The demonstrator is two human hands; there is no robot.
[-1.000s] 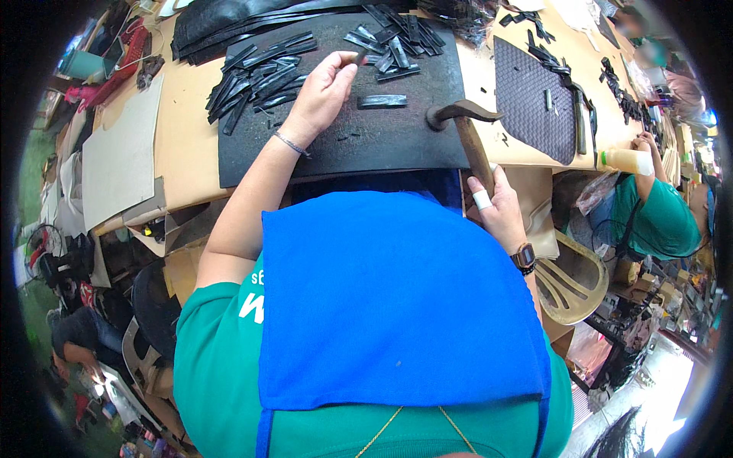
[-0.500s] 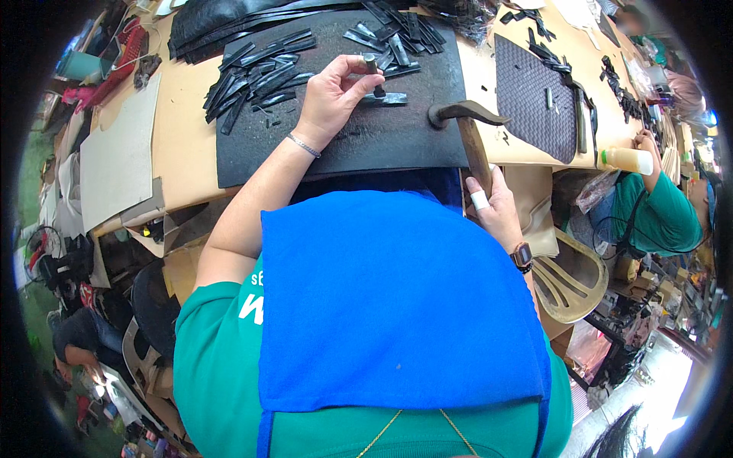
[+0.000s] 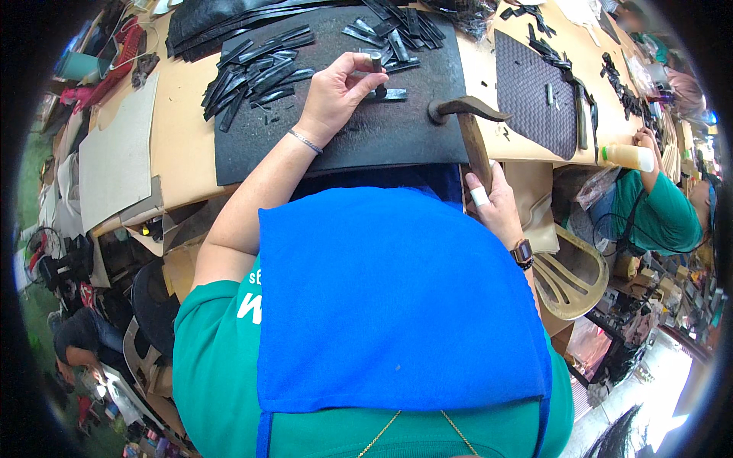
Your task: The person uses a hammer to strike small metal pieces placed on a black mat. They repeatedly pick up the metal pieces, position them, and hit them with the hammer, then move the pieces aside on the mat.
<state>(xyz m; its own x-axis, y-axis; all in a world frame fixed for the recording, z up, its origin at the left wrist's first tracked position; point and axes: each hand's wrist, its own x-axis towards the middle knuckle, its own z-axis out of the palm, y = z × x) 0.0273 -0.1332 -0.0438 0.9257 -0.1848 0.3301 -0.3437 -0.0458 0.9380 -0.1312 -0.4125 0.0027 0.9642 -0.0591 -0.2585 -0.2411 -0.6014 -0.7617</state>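
Observation:
My left hand (image 3: 340, 95) pinches a small dark cylindrical metal tool (image 3: 376, 62) upright over a single black strip (image 3: 395, 94) on the dark work board (image 3: 328, 153). My right hand (image 3: 500, 202), with white tape on a finger, is closed on the wooden handle of a hammer (image 3: 473, 141); its curved metal head (image 3: 443, 111) rests at the board's right side, to the right of the strip. Piles of black strips (image 3: 259, 69) lie at the board's upper left and upper middle.
A textured dark mat (image 3: 534, 99) with strips and tools lies right of the board, near a pale yellow bottle (image 3: 628, 157). Light sheet material (image 3: 114, 153) lies left. A co-worker in green (image 3: 657, 214) is at the far right, a plastic chair (image 3: 569, 282) below the table.
My left hand has moved right, bringing the small tool from above the strip down upright over it. My right hand and the hammer have shifted only slightly.

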